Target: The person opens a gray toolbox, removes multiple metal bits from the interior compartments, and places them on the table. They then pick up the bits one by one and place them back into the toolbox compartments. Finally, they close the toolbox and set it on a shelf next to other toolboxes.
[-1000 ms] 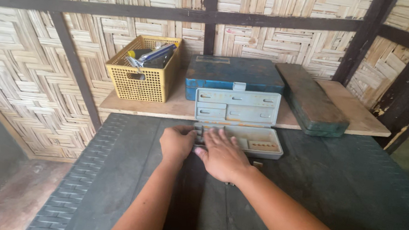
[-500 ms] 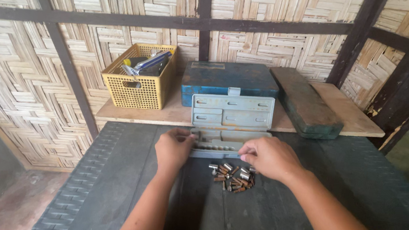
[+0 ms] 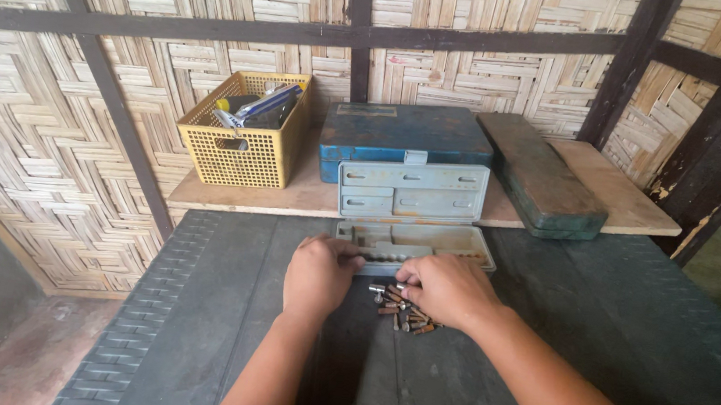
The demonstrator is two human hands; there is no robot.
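Loose rusty bits (image 3: pixel 403 308) on tabletop (image 3: pixel 594 339) may roll; right hand (image 3: pixel 445 290) cups them, left hand (image 3: pixel 318 273) steadies tray (image 3: pixel 462 243), grip contents unclear.

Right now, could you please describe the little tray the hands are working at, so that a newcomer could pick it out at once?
Start at the dark table below the wooden shelf. At its far edge, in front of the small grey drawer chest, lies a shallow grey tray. Unlike the closed blue case and yellow basket above, it is open, low, and beside rusty bits.
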